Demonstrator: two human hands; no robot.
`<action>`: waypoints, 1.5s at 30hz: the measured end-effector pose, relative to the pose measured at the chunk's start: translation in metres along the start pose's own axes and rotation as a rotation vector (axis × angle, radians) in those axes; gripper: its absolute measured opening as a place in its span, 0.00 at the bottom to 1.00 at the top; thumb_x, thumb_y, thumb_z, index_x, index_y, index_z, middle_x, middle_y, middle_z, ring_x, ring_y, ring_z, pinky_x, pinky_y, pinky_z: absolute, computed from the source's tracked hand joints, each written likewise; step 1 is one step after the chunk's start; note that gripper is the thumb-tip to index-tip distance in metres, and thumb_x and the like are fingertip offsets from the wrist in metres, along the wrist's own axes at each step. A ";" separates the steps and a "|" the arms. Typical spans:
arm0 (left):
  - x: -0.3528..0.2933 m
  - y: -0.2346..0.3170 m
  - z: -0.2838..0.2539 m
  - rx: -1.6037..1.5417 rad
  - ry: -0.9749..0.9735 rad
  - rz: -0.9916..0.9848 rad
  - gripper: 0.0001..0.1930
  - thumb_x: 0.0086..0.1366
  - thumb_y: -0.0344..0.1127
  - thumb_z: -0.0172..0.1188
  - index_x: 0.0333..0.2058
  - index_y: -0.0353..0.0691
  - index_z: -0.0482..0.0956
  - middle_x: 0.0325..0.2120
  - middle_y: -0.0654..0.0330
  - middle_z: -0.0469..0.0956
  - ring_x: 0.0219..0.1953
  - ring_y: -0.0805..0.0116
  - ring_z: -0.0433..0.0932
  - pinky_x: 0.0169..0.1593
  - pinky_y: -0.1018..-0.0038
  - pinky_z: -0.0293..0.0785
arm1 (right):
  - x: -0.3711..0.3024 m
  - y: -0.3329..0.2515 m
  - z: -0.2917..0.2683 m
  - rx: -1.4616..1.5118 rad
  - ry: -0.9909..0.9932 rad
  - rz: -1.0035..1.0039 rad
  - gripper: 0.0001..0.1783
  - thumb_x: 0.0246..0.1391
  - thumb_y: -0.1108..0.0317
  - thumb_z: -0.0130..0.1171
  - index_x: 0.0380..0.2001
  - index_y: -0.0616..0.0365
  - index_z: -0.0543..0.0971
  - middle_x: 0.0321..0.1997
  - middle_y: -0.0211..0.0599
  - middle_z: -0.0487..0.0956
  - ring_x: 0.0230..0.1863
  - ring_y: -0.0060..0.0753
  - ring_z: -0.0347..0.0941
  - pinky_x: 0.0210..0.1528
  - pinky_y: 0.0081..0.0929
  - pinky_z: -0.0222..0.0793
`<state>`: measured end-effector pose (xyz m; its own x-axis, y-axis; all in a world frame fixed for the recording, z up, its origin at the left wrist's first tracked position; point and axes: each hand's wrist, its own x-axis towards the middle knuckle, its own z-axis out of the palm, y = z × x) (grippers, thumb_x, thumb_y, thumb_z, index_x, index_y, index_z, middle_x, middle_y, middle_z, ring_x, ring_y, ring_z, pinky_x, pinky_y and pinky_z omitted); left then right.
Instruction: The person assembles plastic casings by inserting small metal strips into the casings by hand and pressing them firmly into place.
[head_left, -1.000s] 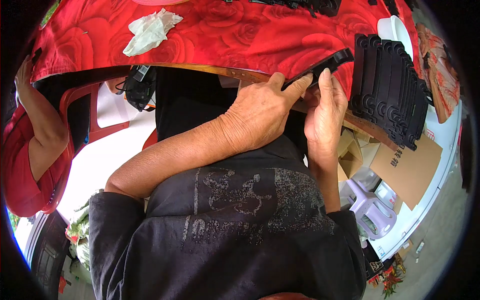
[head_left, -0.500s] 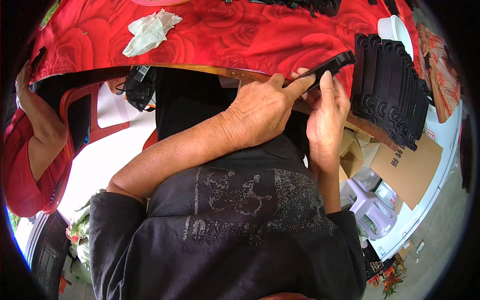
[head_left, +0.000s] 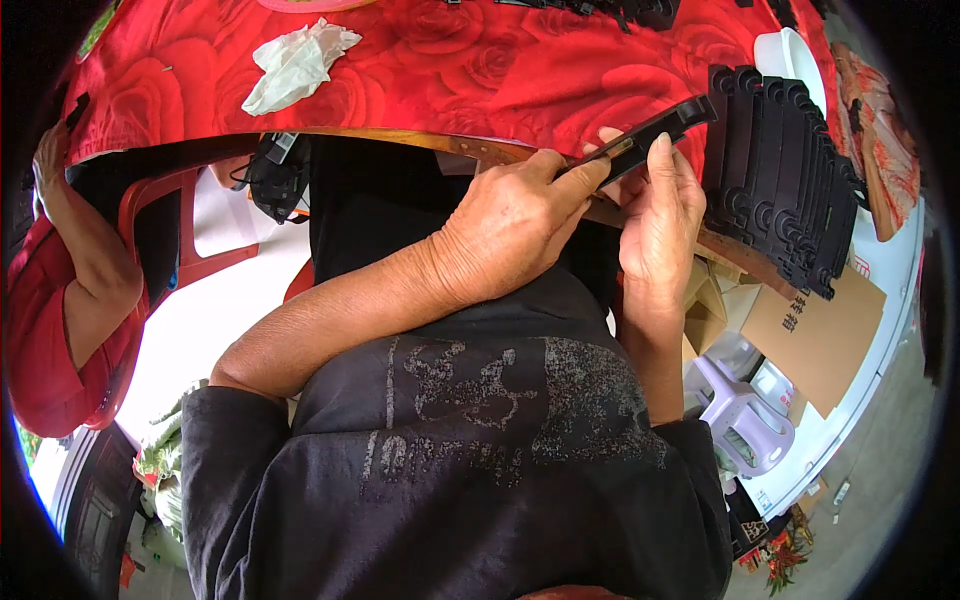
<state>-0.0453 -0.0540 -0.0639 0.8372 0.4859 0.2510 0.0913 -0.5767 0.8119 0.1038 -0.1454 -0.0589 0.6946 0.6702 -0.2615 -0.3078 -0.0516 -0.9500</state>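
Note:
A long black plastic part with a rounded, hooked far end is held between my two hands, tilted up to the right above the table's front edge. My left hand is closed on its near end, with the index finger stretched along it. Gripping its middle from the right, my right hand has the thumb on the near side and fingers partly hidden behind. A small yellowish spot shows on the part near the left fingertips. Right of my hands, several similar black parts lie in a tight row on the table.
A red rose-patterned cloth covers the table, with a crumpled white tissue on it. Behind the row stands a white bowl. Cardboard and a lavender plastic object are low right. At left, another person's arm rests near a red chair.
My left hand has drawn back slightly left along the black part, baring more of its middle and the yellowish spot. The part and my right hand have shifted a little to the right.

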 end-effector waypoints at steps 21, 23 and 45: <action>-0.003 0.000 0.001 0.013 0.015 0.017 0.21 0.58 0.26 0.63 0.51 0.35 0.76 0.33 0.50 0.77 0.31 0.50 0.80 0.33 0.62 0.79 | -0.006 -0.009 0.020 -0.058 0.053 -0.069 0.16 0.68 0.56 0.51 0.38 0.58 0.79 0.37 0.37 0.84 0.27 0.15 0.69 0.31 0.16 0.63; -0.003 -0.001 -0.001 0.001 0.019 0.019 0.21 0.58 0.26 0.64 0.51 0.35 0.76 0.33 0.50 0.77 0.31 0.50 0.80 0.33 0.63 0.79 | -0.005 -0.008 0.019 -0.033 0.042 -0.058 0.16 0.68 0.55 0.51 0.39 0.58 0.78 0.37 0.36 0.84 0.28 0.15 0.70 0.31 0.16 0.63; -0.007 0.003 -0.004 -0.019 0.027 0.059 0.20 0.59 0.27 0.64 0.52 0.37 0.77 0.38 0.49 0.78 0.34 0.52 0.82 0.36 0.65 0.81 | -0.003 -0.004 0.014 0.039 0.057 -0.097 0.16 0.70 0.57 0.48 0.38 0.59 0.76 0.35 0.37 0.82 0.29 0.20 0.75 0.31 0.20 0.74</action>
<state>-0.0526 -0.0565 -0.0609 0.8262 0.4687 0.3126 0.0316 -0.5926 0.8049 0.0939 -0.1373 -0.0521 0.7576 0.6277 -0.1790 -0.2615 0.0406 -0.9643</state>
